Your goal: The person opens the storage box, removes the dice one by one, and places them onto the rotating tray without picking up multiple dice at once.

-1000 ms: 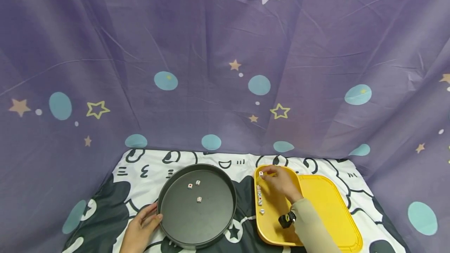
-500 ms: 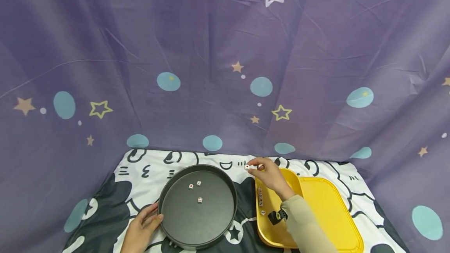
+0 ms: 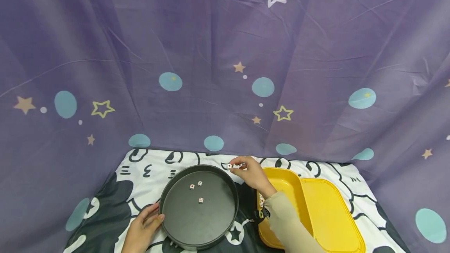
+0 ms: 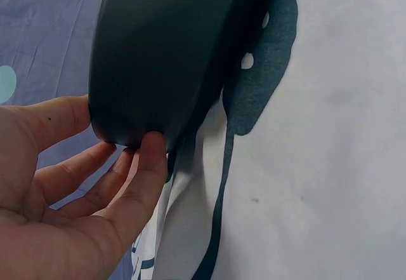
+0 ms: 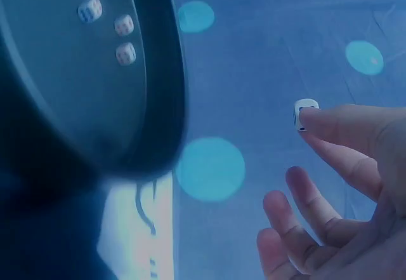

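A round dark grey baking pan with a raised rim sits on the cloth, and three white dice lie inside it. My left hand grips the pan's near-left side, thumb and fingers against its wall in the left wrist view. Between the thumb and index finger of my right hand is a white die, held up just beyond the pan's far-right rim. The other right fingers are spread below it in the right wrist view.
A yellow box stands to the right, with more dice along its left side, partly hidden by my right sleeve. Its yellow lid or tray lies beside it. A purple patterned curtain hangs behind the black-and-white cloth.
My right hand has lifted a die from the far-left corner of the yellow box and carried it left towards the pan. The left hand has stayed on the pan.
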Tool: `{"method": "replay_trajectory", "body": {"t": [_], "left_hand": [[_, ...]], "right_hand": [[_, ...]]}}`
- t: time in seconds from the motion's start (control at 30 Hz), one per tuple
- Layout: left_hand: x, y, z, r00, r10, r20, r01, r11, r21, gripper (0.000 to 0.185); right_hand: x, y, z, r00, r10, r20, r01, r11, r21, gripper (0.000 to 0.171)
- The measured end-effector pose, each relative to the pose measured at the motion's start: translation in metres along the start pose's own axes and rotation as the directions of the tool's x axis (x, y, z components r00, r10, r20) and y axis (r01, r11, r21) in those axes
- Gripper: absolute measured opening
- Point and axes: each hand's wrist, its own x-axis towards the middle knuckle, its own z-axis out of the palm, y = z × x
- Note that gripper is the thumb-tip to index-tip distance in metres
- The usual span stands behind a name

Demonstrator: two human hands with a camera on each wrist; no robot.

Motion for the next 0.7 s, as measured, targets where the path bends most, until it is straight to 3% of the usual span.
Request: {"method": "replay_trajectory", "body": {"t": [0.27,0.7], "left_hand": [[0.003,0.000,0.000,0.999,-0.037,0.010,0.037,0.999,0.002,0.062],[0.002,-0.002,0.000,1.000,-0.016,0.011,0.016,1.000,-0.021,0.061]], "right_hand": [[0.014,-0.009,0.040,0.997,-0.075,0.036,0.075,0.997,0.022,0.015],[0.016,-0.004,0.097,0.996,-0.013,0.089,0.011,1.000,0.027,0.012]]}}
